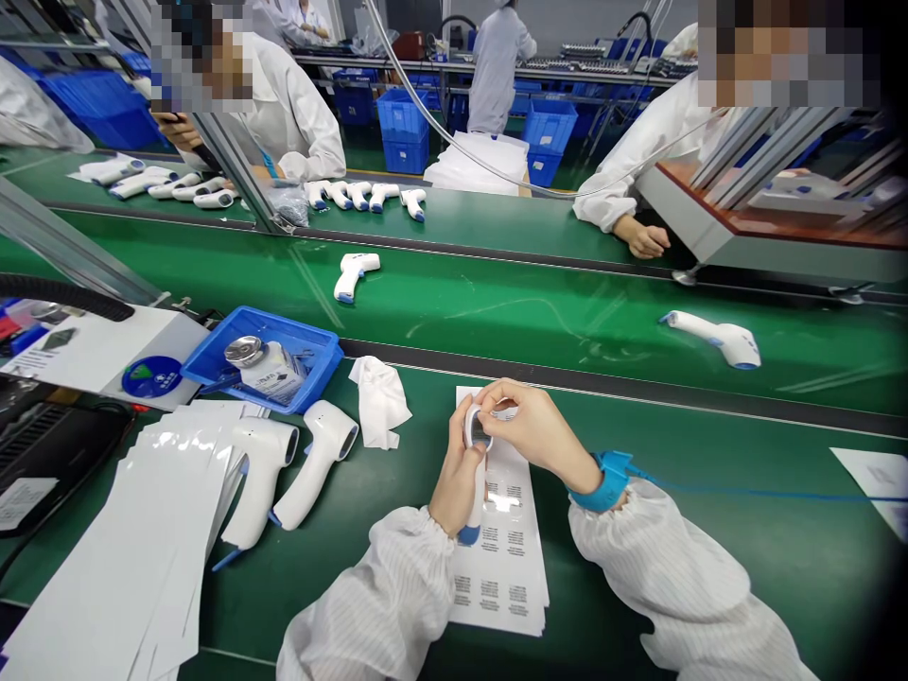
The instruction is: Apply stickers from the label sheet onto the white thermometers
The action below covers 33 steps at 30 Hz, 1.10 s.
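A white handheld infrared thermometer [471, 501] with a blue-tipped handle is upright in my left hand [454, 478], whose fingers wrap round it. My right hand [532, 426] is closed at the thermometer's head, fingertips against the rim of its dark screen; whether a small piece is pinched there is hidden. Below both hands lies a sheet of printed labels [500, 577]. A blue strap [602, 480] with a cord circles my right wrist. Left of my hands, two more thermometers lie on the bench, one nearer [319, 463] and one on the papers [259, 473].
A blue tray [323, 378] holds a metal-capped bottle [270, 369]. A crumpled white cloth [379, 402] and a paper stack [142, 539] lie at left. Across the green conveyor [497, 303], with thermometers on it, co-workers in white sit beside several more thermometers and a metal frame.
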Motion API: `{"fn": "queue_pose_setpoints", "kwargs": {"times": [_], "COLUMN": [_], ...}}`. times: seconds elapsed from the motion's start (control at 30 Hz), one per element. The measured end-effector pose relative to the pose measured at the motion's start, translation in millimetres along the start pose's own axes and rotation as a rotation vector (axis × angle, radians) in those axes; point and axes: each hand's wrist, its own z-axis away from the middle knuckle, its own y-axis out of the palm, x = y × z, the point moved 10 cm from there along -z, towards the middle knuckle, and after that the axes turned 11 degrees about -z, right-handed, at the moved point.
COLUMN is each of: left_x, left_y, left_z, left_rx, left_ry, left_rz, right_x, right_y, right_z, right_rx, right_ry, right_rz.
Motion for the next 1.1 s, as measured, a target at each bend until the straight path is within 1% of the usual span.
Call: {"fn": "queue_pose_setpoints", "kwargs": {"times": [0.1,0.23,0.43,0.67,0.77,0.9,1.0,1.1], "left_x": [-1.7,-6.5,-12.8,-16.3,-14.7,-13.6,-13.4,-14.7], "left_y": [-0.3,-4.9,-7.9,-11.1,-11.8,-9.4,-5.4,-5.6], "left_z": [0.1,-0.7,-0.4,0.5,0.7,1.5,0.9,-1.6], "left_rx": [-0.002,-0.043,-0.079,-0.12,-0.128,-0.106,-0.077,-0.098], "left_ry": [0.013,0.067,0.127,0.156,0.144,0.104,0.036,-0.037], "left_rz": [-0.004,-0.09,-0.167,-0.141,-0.134,-0.108,-0.042,-0.02], "right_x": [1.8,2.0,1.2,2.0,2.9,3.2,4.0,5.5], "right_y": [-0.2,0.2,1.7,1.2,0.6,0.2,0.7,2.0], "right_z": [-0.4,-0.9,-2.2,-1.9,-2.0,-2.0,-2.0,-2.3], "right_rx": [0.008,0.023,0.03,0.031,0.026,0.023,0.024,0.029], "right_ry": [0.025,0.051,0.049,0.034,0.03,0.028,0.029,0.039], "right_rz": [0.038,0.072,0.104,0.113,0.113,0.119,0.136,0.158]}}
